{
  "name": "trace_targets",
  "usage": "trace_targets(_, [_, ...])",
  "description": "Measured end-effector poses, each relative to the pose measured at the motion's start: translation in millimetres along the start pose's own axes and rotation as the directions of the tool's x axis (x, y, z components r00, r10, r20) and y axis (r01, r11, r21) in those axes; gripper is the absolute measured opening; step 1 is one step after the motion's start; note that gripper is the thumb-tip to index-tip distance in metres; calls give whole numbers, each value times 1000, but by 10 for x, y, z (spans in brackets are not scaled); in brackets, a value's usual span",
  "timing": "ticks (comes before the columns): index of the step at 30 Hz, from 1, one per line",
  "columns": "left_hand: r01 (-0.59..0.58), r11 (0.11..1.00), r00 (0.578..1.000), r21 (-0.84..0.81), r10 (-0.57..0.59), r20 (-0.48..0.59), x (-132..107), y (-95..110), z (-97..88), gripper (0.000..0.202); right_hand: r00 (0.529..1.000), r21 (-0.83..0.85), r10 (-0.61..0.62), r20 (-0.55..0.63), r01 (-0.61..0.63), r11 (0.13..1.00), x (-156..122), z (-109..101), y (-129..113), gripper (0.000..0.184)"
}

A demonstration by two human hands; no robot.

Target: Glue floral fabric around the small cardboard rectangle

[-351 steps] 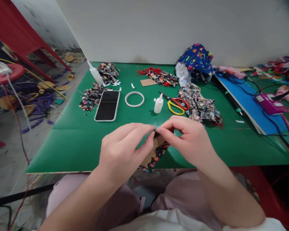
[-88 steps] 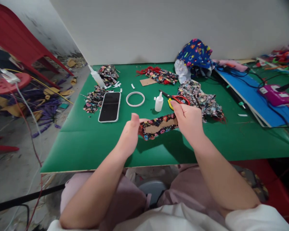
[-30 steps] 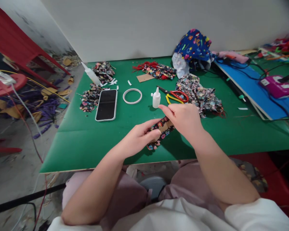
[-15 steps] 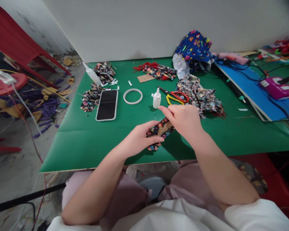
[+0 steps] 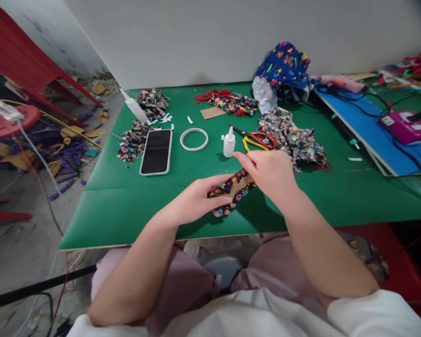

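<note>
A cardboard strip wrapped in dark floral fabric (image 5: 232, 187) is held just above the green table (image 5: 119, 206), near its front edge. My left hand (image 5: 196, 201) grips the strip's lower left end, fingers curled round it. My right hand (image 5: 266, 171) pinches the upper right end, with the index finger stretched toward a small white glue bottle (image 5: 228, 142) standing just beyond. Red and yellow scissors (image 5: 257, 140) lie right of the bottle.
A black phone (image 5: 156, 151), a white ring (image 5: 194, 139), floral fabric scraps (image 5: 131, 140) and a second white bottle (image 5: 133, 106) lie at left. More floral cloth (image 5: 294, 140), a blue patterned cloth (image 5: 284, 65), a blue board (image 5: 368, 135) and a purple device (image 5: 403, 127) with cables sit at right.
The strip was held up flat between both hands about three seconds ago; it has since come down toward the table edge. Over the last second both hands barely shifted.
</note>
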State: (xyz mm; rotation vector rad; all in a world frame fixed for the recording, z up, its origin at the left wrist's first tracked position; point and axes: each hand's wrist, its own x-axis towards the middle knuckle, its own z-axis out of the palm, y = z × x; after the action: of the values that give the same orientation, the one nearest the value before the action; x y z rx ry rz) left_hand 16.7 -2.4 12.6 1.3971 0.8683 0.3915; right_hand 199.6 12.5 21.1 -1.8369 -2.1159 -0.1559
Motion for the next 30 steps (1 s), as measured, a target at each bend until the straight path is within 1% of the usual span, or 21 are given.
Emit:
trace_targets(3, [21, 1000, 997, 13, -20, -72, 40, -24, 66, 53, 1000, -6, -1, 2, 1, 1000, -10, 13, -9, 58])
trace_targets(6, [28, 1000, 992, 2, -28, -122, 74, -69, 116, 49, 1000, -8, 8, 13, -8, 1000, -18, 24, -28, 58])
trace_targets(8, [22, 1000, 989, -19, -25, -145, 89, -98, 132, 44, 1000, -4, 8, 23, -8, 1000, -21, 29, -41, 57])
trace_targets(9, [16, 999, 990, -37, -21, -140, 91, -110, 131, 40, 1000, -1, 6, 28, -6, 1000, -21, 30, -47, 57])
trace_targets(11, [2, 997, 995, -80, -10, -97, 86, -126, 111, 35, 999, 4, 5, 31, -5, 1000, -18, 28, -51, 57])
trace_targets(12, [-5, 994, 997, -106, -3, -75, 77, -128, 90, 35, 999, 4, 10, 31, -10, 1000, -15, 26, -49, 57])
trace_targets(16, [-40, 988, 999, -151, 36, -32, 15, -93, -25, 43, 999, 5, 32, 26, -32, 999, 0, 16, -18, 58])
trace_targets(19, [-2, 992, 996, -127, 13, 85, -23, -51, -89, 53, 999, 16, 29, 22, -29, 999, 6, 18, 9, 58])
trace_targets(21, [16, 995, 993, -103, -3, 121, -30, -33, -101, 60, 1000, 23, 22, 18, -22, 999, 5, 25, 17, 58])
trace_targets(25, [3, 999, 998, -35, -1, 56, -5, -22, -56, 58, 1000, 20, 23, 9, -23, 1000, -4, 42, 8, 58])
trace_targets(30, [39, 999, 997, 27, -37, -66, 40, -29, 45, 49, 1000, 1, 23, 16, -23, 1000, -20, 61, -27, 59])
